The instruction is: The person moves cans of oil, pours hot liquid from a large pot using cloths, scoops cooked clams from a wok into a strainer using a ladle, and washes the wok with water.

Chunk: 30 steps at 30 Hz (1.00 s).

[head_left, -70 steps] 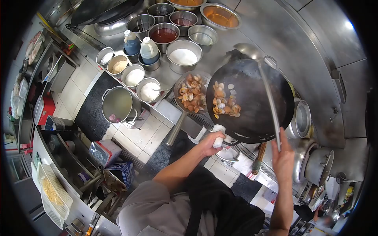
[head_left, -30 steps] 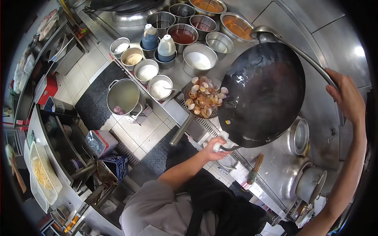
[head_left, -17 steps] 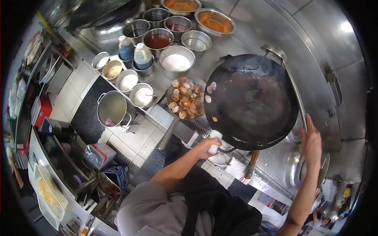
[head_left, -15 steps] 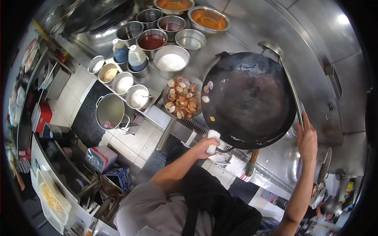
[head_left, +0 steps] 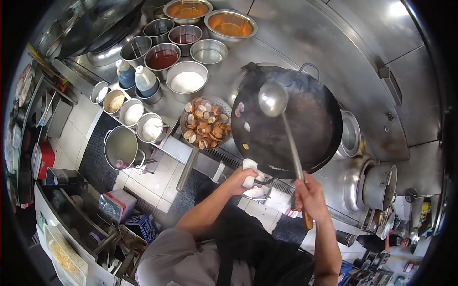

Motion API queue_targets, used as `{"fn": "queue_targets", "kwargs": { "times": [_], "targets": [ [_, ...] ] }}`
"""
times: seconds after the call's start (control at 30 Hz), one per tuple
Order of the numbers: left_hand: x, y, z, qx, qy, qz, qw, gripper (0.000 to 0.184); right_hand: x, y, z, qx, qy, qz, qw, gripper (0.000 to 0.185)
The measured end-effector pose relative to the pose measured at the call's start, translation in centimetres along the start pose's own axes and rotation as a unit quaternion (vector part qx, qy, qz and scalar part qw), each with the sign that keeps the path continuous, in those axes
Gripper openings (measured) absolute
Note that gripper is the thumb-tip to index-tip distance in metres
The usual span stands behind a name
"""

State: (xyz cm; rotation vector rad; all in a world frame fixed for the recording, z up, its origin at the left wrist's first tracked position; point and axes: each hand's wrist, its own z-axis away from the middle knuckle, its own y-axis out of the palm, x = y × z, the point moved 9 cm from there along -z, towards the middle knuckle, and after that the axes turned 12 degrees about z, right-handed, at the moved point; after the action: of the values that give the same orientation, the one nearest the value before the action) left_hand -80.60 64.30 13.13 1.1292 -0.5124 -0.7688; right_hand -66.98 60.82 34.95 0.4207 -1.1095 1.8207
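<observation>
A black wok (head_left: pixel 305 128) sits on the steel range, steam over it, with a few clams (head_left: pixel 240 107) near its left edge. My left hand (head_left: pixel 241 180) is closed round the wok's handle through a white cloth (head_left: pixel 249 172). In my right hand (head_left: pixel 309 193) is the wooden-ended handle of a metal ladle (head_left: pixel 273 100); its bowl hangs over the upper left of the wok. Touching or close to the wok's left side, a perforated strainer (head_left: pixel 185 125) holds a heap of clams (head_left: pixel 206 123), its long handle (head_left: pixel 188 169) pointing down toward the floor.
Behind the strainer stand several steel pots, among them one of red liquid (head_left: pixel 162 57), one of white powder (head_left: pixel 187 82), and two bottles (head_left: pixel 145 78). A tall pot (head_left: pixel 121 148) is at lower left. Stacked bowls (head_left: pixel 350 133) lie right of the wok. Another person (head_left: pixel 381 242) is far right.
The ladle has swung left from the wok's right rim to over its inside, and my right hand has come down and left. The whole view has shifted; my left hand keeps its hold.
</observation>
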Motion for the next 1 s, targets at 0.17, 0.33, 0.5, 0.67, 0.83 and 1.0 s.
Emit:
{"fn": "queue_targets", "kwargs": {
  "times": [0.17,0.33,0.5,0.67,0.83,1.0],
  "targets": [
    [0.1,-0.5,0.1,0.005,-0.008,-0.010,1.000,0.027,-0.6,3.9,0.7,0.080,0.090,-0.056,0.991,0.034],
    [0.2,-1.7,-0.1,-0.022,-0.003,-0.004,1.000,0.027,1.7,5.8,2.6,0.134,0.092,-0.096,0.982,0.027],
    [0.2,-1.7,-0.6,0.012,0.000,0.000,1.000,0.026,4.1,7.3,2.9,0.138,0.030,0.055,0.988,0.038],
    [-0.1,-1.5,-0.2,-0.009,0.003,-0.004,1.000,0.025,6.3,6.8,1.5,-0.056,-0.311,0.337,0.887,0.048],
    [-0.2,-1.3,-0.1,-0.021,0.003,0.006,1.000,0.023,5.7,5.1,2.4,-0.104,-0.252,0.338,0.901,0.048],
    [-0.8,-1.2,-0.2,-0.032,0.007,0.021,0.999,0.020,0.8,1.6,1.9,-0.076,-0.077,0.304,0.947,0.045]
  ]
}}
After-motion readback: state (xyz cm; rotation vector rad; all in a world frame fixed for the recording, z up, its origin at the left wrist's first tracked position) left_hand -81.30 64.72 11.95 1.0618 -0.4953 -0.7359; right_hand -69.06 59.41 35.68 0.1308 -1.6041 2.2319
